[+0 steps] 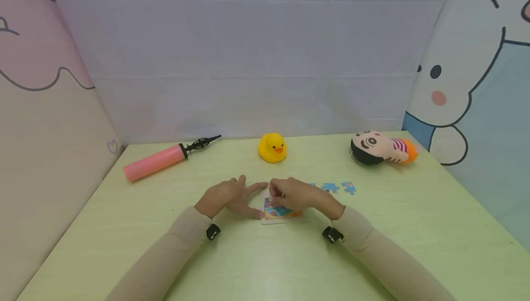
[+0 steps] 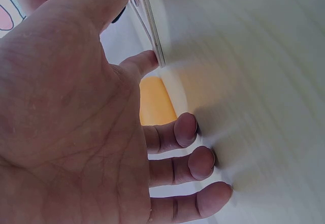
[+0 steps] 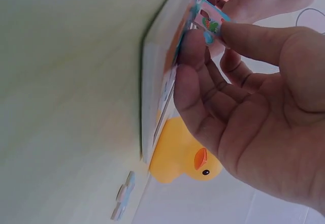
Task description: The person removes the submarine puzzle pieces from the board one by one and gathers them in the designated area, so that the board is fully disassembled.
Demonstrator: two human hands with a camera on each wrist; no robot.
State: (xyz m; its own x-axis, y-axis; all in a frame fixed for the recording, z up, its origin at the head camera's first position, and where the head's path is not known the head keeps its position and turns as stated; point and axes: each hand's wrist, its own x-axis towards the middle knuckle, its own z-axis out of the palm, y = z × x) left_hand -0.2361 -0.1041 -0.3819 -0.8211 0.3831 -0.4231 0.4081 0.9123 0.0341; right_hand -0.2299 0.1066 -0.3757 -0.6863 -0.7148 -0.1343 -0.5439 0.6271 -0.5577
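Observation:
A small jigsaw puzzle board (image 1: pixel 285 221) with a pale frame and a colourful picture lies flat on the table. My right hand (image 1: pixel 295 193) is over it, pinching a puzzle piece (image 3: pixel 212 20) between thumb and fingers. That piece is tilted just above the board's surface in the right wrist view. From the left side, my left hand (image 1: pixel 233 196) spreads its thumb and index finger along the board's left edge, touching it near the corners. Its other fingers (image 2: pixel 202 163) extend down to the tabletop. Part of the picture is hidden under my right hand.
Loose puzzle pieces (image 1: pixel 330 187) lie right of the board, one partly behind my right wrist. A yellow rubber duck (image 1: pixel 272 148) sits behind it. At the back left lies a pink hand pump (image 1: pixel 154 161); a plush doll (image 1: pixel 383 147) lies at the back right.

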